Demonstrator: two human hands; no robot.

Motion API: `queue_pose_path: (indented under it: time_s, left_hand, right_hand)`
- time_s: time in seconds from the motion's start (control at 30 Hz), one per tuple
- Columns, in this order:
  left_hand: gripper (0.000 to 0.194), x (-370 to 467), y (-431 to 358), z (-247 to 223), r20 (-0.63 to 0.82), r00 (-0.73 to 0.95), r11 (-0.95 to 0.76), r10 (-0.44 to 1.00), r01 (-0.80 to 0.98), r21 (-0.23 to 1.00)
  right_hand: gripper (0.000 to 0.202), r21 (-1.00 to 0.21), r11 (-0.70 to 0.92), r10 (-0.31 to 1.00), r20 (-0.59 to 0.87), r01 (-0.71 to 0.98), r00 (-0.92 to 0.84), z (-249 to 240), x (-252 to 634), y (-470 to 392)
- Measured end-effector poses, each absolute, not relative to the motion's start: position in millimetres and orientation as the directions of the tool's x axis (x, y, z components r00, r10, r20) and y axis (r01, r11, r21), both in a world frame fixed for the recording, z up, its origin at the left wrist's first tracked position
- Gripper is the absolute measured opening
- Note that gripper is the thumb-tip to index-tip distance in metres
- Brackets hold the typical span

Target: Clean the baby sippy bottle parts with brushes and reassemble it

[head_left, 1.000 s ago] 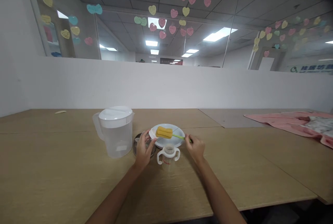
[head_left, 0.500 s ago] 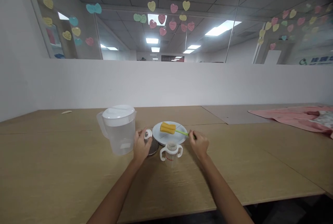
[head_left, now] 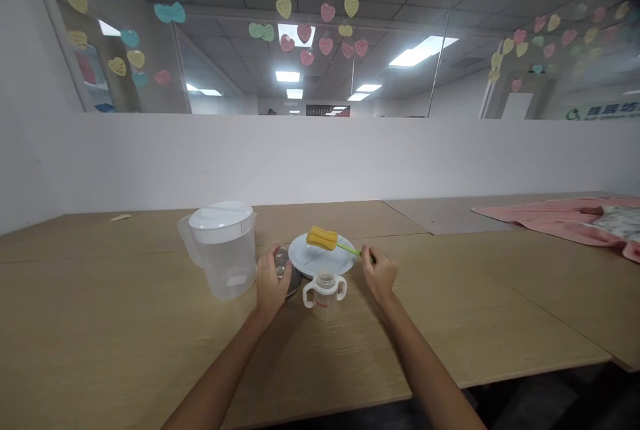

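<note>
Yellow ridged sponge brush, thin green handle in right hand, seemingly pinched.

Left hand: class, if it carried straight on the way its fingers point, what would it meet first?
The left hand points away from the person, its fingers over a small round metal dish. Beyond that, probably the white partition wall; the clear plastic jug seems just left, though depth is unclear.

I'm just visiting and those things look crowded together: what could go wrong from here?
The right hand holds the sponge brush by its thin green handle over the white plate; a swing might knock over the open handled bottle just in front. The left hand on the metal bowl sits close beside the lidded pitcher, so it could bump that.
</note>
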State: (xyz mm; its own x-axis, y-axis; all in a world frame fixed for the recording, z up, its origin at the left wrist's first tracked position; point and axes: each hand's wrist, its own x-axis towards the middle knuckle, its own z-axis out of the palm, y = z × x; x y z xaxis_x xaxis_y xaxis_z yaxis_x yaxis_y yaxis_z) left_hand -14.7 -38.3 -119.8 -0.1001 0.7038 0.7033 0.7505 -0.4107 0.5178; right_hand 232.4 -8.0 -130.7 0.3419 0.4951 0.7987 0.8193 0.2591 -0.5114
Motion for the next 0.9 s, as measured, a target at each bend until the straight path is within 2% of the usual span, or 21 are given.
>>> queue_pose_path:
  time_s: [0.1, 0.2, 0.3, 0.43, 0.53, 0.7, 0.9]
  left_hand:
    - [0.033, 11, -62, -121, 0.757, 0.074, -0.657, 0.649, 0.556, 0.509]
    - [0.032, 36, -82, -126, 0.721, 0.235, -0.742, 0.652, 0.391, 0.545]
    - [0.032, 49, -90, -130, 0.681, 0.224, -0.708, 0.697, 0.360, 0.607]
    - [0.044, 51, -86, -132, 0.610, 0.148, -0.621, 0.779, 0.319, 0.716]
    - [0.044, 50, -84, -127, 0.534, 0.211, -0.574, 0.819, 0.310, 0.758]
    - [0.035, 47, -90, -113, 0.441, 0.396, -0.564, 0.805, 0.285, 0.775]
    - [0.035, 45, -91, -115, 0.415, 0.404, -0.533, 0.815, 0.243, 0.811]
  right_hand:
    - [0.048, -0.585, 0.263, 0.534, 0.751, 0.767, 0.389, -129, 231, -10]
    - [0.047, -0.602, 0.249, 0.544, 0.735, 0.759, 0.405, -126, 229, -12]
    - [0.047, -0.596, 0.240, 0.548, 0.735, 0.766, 0.400, -125, 228, -13]
    - [0.046, -0.589, 0.240, 0.565, 0.731, 0.772, 0.382, -126, 227, -12]
    - [0.047, -0.618, 0.230, 0.579, 0.708, 0.752, 0.405, -127, 227, -10]
    - [0.050, -0.680, 0.181, 0.604, 0.647, 0.711, 0.466, -129, 229, -7]
    - [0.052, -0.759, 0.211, 0.604, 0.597, 0.616, 0.528, -129, 233, -4]
